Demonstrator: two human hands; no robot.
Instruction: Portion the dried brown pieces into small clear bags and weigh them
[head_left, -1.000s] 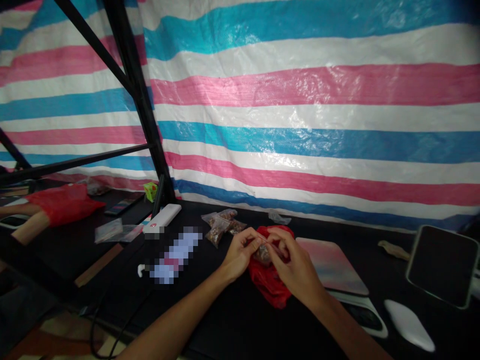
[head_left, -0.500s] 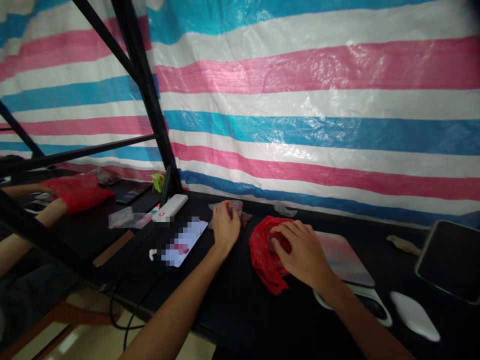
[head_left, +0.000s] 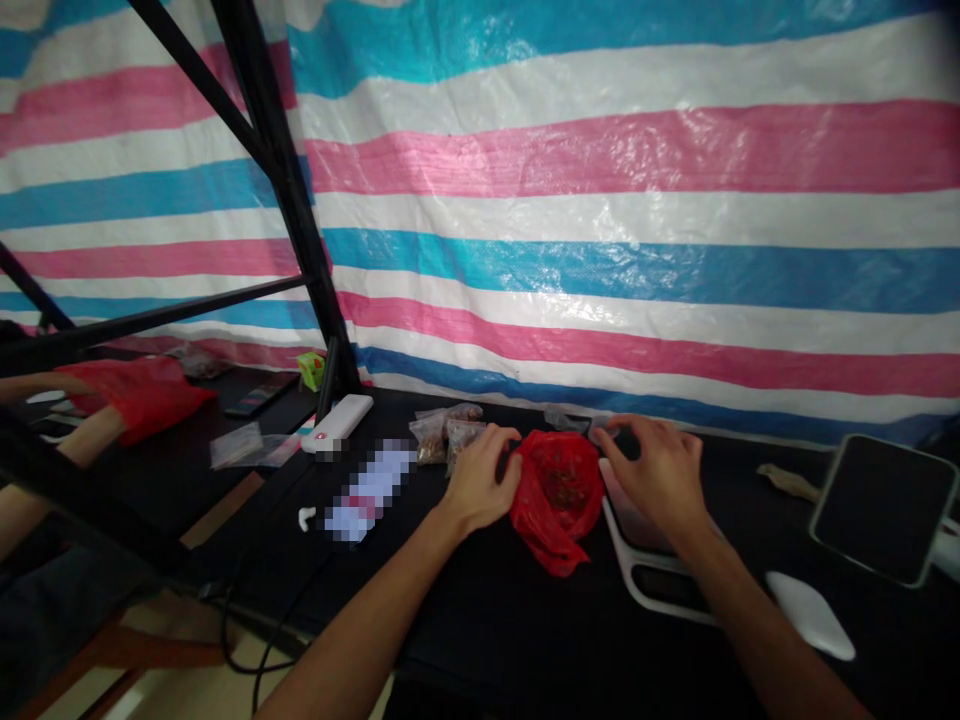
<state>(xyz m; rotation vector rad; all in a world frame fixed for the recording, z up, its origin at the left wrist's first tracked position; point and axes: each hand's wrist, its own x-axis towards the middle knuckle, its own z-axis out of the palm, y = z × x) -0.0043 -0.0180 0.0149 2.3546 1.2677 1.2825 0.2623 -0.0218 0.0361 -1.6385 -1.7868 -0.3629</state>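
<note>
My left hand [head_left: 484,480] is at the left rim of a red plastic bag [head_left: 540,530], thumb and forefinger apart with nothing between them. The bag stands with its mouth gaping, and small brownish pieces [head_left: 568,487] lie inside. Behind my left hand, several small clear bags [head_left: 431,440] hold similar brownish contents. My right hand [head_left: 664,470] is beyond the red bag's right side, thumb and forefinger curled together at a clear plastic bag [head_left: 602,426]. Below that hand is a white-framed device with a pinkish plate, likely a scale [head_left: 637,580], partly hidden by my right forearm.
A blurred-out phone [head_left: 371,490], a white earbud [head_left: 306,518] and a white power bank [head_left: 341,422] lie left. At right are a white mouse [head_left: 810,615] and a dark tablet-like device [head_left: 885,510]. Past the black frame [head_left: 300,230], another person's arms reach to another red bag [head_left: 142,395].
My left hand has moved right, from the small filled bags to the red bag. My right hand has left the red bag's mouth and moved right to a clear plastic bag.
</note>
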